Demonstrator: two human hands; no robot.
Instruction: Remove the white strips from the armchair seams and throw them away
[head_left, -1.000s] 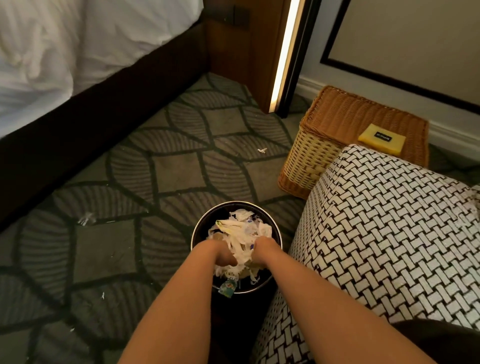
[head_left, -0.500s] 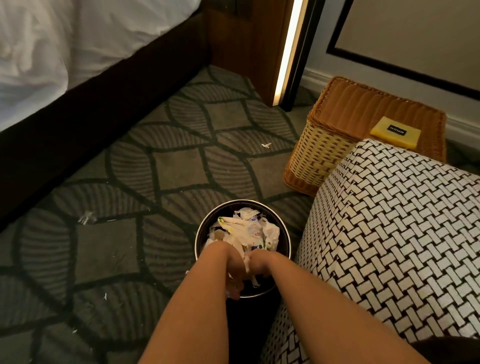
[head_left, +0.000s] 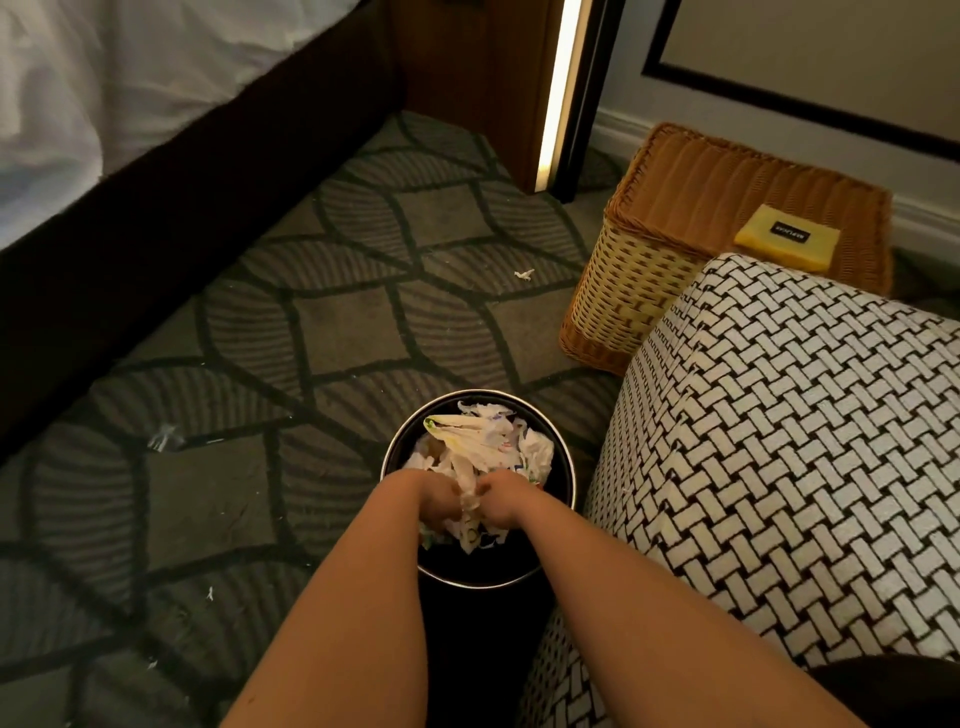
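Watching the head cam feed here. Both arms reach down into a round black bin (head_left: 558, 452) with a thin shiny rim, standing on the floor just beside the armchair (head_left: 779, 441). The white strips (head_left: 483, 441) are in that bin: a crumpled, papery heap that comes up to about rim level, with some bits of coloured print mixed in.

My left hand (head_left: 436, 501) and right hand (head_left: 504, 504) sit almost knuckle to knuckle on the near side of the heap. The fingers on both are curled down into the wad, with a twisted bit of white pinched up between the two hands. The fingertips are buried in the paper, so I can't say how tight the grip is.

The armchair fabric is a chunky black-and-white basketweave print over a rounded, padded arm. The carpet (head_left: 337, 322) is grey-green with dark outlined diamonds and ribbed leaf shapes. A few small white scraps lie on it, one (head_left: 523, 274) near the wicker basket (head_left: 639, 291). The basket is boxy, tan woven cane with a flat lid, and a yellow rectangular block (head_left: 789, 236) sits on top. A dark wooden bed frame (head_left: 182, 218) with a rumpled white sheet (head_left: 104, 78) runs along the left.
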